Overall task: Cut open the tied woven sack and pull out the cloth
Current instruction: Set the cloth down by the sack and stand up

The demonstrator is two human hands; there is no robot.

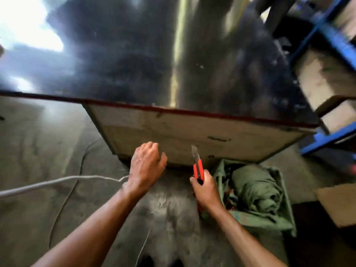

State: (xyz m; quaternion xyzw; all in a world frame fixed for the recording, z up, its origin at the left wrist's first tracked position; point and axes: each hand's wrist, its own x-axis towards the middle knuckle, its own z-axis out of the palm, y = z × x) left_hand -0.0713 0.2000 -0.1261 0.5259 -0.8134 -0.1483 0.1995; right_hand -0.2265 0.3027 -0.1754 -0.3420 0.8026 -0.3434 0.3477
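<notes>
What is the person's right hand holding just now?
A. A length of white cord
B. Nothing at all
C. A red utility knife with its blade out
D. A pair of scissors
C. The right hand closes its grip around a red utility knife with its blade pointing up and away from the person, beside the green cloth on the floor; the left hand holds no tool.

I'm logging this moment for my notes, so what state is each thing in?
utility knife: blade out, pointing up, held in right hand
right hand: closed around knife handle
left hand: empty, fingers curled
green sack: mouth open
green cloth: bundled inside sack
white cord: loose on floor
</notes>
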